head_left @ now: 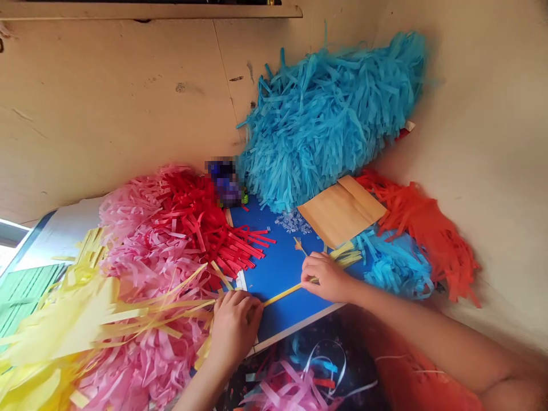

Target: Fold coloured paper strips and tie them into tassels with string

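A narrow yellow paper strip (282, 294), twisted thin, stretches between my two hands above the blue tabletop (274, 220). My left hand (237, 322) is closed on its left end, where loose yellow fringe (171, 319) fans out to the left. My right hand (323, 278) pinches the strip's other end. More yellow paper strips (349, 255) show just beyond my right hand; whether they belong to the same piece, I cannot tell. The fingertips of my left hand are partly hidden.
Blue fringe (334, 125) is heaped against the wall. Pink fringe (145, 257), red fringe (192, 211) and yellow tissue paper (55, 337) pile up at left. A brown paper sheet (342, 211), small clear pieces (294, 221) and orange fringe (428, 228) lie on the right.
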The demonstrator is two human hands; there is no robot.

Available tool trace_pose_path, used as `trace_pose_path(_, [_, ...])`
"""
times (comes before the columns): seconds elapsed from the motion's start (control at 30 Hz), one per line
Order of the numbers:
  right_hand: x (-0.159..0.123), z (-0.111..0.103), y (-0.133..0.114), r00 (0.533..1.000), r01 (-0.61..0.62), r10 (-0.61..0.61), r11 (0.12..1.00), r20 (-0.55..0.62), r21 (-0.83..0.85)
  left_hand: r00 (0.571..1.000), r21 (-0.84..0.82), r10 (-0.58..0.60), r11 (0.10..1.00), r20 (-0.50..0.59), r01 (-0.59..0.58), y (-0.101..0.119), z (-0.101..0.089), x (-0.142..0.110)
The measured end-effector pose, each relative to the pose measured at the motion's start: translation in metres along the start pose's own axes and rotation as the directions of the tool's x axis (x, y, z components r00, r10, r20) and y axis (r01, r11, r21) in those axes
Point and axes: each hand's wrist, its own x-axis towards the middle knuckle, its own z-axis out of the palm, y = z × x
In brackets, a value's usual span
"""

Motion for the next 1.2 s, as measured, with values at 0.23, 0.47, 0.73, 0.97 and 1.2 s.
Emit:
trace_pose_path(0.23, [0.01,-0.007,-0.007,0.99,-0.08,0.083,0.996,0.112,-0.031,0.979,0.157,-0.063,0.987,0.192,0.033,0.016,-0.017,0.017])
trace_pose_path(0.47, [0.015,-0.015,-0.014,0.975,-0.107,0.119,0.992,0.185,-0.072,0.884,0.334,0.445,0.819,0.145,-0.467,0.014,-0.009,0.01])
trace_pose_path(0.73, [0.012,-0.015,-0.017,0.977,-0.112,0.135,0.983,0.163,-0.146,0.867,0.451,0.49,0.758,0.084,-0.472,0.022,-0.002,0.013])
trace_pose_path(0.97, [0.005,0.011,-0.047,0.948,0.312,-0.311,0.882,0.062,-0.353,0.877,0.44,0.479,0.778,0.049,-0.449,0.025,-0.001,0.015])
trace_pose_path(1.2, [0.012,0.029,-0.039,0.876,0.454,-0.477,0.763,0.074,-0.461,0.914,0.414,0.401,0.844,-0.068,-0.34,0.035,0.01,0.01])
